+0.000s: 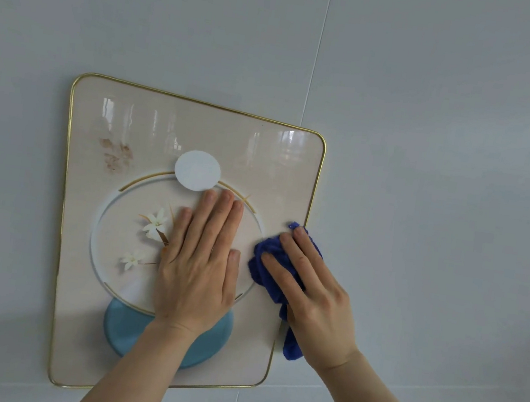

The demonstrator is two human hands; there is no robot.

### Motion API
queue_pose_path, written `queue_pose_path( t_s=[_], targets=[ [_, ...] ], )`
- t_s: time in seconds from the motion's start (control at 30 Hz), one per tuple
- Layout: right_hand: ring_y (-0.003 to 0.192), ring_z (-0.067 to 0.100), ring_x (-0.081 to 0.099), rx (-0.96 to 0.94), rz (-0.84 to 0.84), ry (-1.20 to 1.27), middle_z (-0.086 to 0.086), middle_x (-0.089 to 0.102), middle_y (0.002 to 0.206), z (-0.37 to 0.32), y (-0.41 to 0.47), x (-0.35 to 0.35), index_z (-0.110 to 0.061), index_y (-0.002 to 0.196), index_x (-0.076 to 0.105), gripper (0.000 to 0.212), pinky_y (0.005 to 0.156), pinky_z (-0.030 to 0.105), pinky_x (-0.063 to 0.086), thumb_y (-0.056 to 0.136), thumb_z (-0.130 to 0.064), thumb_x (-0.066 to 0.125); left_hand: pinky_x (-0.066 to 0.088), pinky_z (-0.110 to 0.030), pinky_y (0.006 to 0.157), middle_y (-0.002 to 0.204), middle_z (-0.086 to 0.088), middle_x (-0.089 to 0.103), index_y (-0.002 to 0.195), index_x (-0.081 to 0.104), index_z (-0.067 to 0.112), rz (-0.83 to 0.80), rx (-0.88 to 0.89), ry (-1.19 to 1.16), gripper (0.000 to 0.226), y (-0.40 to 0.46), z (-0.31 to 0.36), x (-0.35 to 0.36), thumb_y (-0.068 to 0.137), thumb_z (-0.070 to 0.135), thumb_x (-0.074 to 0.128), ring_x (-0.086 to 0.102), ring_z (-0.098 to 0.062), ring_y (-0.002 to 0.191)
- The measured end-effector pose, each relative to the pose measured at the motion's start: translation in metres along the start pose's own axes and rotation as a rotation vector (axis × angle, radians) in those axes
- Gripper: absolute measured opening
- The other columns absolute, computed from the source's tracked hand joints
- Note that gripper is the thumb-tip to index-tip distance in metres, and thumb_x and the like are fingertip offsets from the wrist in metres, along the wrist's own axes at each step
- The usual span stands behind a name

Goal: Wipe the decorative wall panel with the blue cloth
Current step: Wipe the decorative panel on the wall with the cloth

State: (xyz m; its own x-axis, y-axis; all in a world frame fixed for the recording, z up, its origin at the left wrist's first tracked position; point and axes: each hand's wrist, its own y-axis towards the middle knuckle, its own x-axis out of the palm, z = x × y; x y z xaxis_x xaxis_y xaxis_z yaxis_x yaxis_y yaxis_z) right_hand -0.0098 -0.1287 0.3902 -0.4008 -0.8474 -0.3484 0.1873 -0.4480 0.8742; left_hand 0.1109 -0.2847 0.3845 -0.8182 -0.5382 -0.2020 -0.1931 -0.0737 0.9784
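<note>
The decorative wall panel [246, 151] is a glossy beige rectangle with a thin gold rim, a ring motif, white flowers, a white disc and a blue oval. It hangs on the tiled wall. My left hand [202, 260] lies flat on the panel's middle, fingers together, holding nothing. My right hand [312, 294] presses the crumpled blue cloth [270, 269] against the panel's right edge, and part of the cloth hangs down below my palm. A brownish smudge [115, 152] marks the panel's upper left.
Pale grey wall tiles [448, 157] surround the panel, with a vertical grout line [317, 56] above it and a horizontal one [417, 388] low on the right.
</note>
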Motion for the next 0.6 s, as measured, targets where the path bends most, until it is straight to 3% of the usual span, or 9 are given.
queue_pose_path(
  t_s=[0.07,0.13,0.2,0.23,0.47,0.6],
  targets=[
    [0.144,0.029,0.049,-0.005,-0.036,-0.004,0.012,0.061,0.147,0.001,-0.013,-0.004,-0.014,0.131,0.07,0.061,0.098,0.032,0.059,0.104,-0.003,0.016,0.01,-0.044,0.132,0.172,-0.003,0.019,0.163,0.021,0.012,0.006,0.002,0.0,0.061,0.0,0.0,0.001,0.105,0.026,0.032,0.013,-0.021,0.161],
    [0.143,0.032,0.051,-0.019,-0.064,-0.011,0.01,0.062,0.146,0.003,-0.025,-0.008,-0.014,0.131,0.07,0.052,0.089,0.034,0.063,0.095,0.008,0.039,0.01,-0.044,0.132,0.172,-0.003,0.02,0.163,0.021,0.012,0.011,-0.001,0.001,0.06,0.0,0.0,0.002,0.105,0.027,0.03,0.013,-0.021,0.161],
    [0.141,0.033,0.053,0.034,-0.178,-0.005,0.009,0.061,0.147,0.004,-0.03,-0.01,-0.016,0.132,0.069,0.08,0.079,0.035,0.066,0.06,0.017,0.073,0.01,-0.045,0.132,0.172,-0.004,0.021,0.163,0.021,0.012,0.011,-0.002,-0.002,0.06,0.0,0.001,0.003,0.105,0.027,0.028,0.013,-0.022,0.161],
    [0.14,0.033,0.054,0.072,-0.246,0.006,0.008,0.061,0.147,0.004,-0.031,-0.011,-0.016,0.132,0.068,0.092,0.077,0.035,0.066,0.047,0.017,0.08,0.01,-0.045,0.132,0.172,-0.004,0.02,0.163,0.021,0.011,0.011,-0.001,-0.005,0.06,0.0,0.001,0.003,0.105,0.027,0.029,0.013,-0.022,0.161],
    [0.129,0.029,0.065,0.229,-0.338,0.053,0.007,0.069,0.135,-0.007,-0.041,-0.021,-0.019,0.124,0.072,0.097,0.06,0.028,0.06,0.031,0.004,0.09,0.007,-0.043,0.132,0.171,-0.004,0.021,0.163,0.023,0.011,0.001,0.002,-0.046,0.063,0.0,0.0,0.001,0.103,0.026,0.037,0.015,-0.022,0.161],
    [0.095,0.03,0.076,0.477,-0.274,0.101,0.001,0.072,0.122,-0.008,-0.047,-0.037,-0.02,0.122,0.072,0.086,0.055,0.029,0.052,0.041,0.009,0.082,0.01,-0.044,0.132,0.171,-0.004,0.023,0.162,0.025,0.011,-0.014,0.002,-0.091,0.063,0.001,-0.002,-0.004,0.103,0.025,0.042,0.017,-0.022,0.16]
  ],
)
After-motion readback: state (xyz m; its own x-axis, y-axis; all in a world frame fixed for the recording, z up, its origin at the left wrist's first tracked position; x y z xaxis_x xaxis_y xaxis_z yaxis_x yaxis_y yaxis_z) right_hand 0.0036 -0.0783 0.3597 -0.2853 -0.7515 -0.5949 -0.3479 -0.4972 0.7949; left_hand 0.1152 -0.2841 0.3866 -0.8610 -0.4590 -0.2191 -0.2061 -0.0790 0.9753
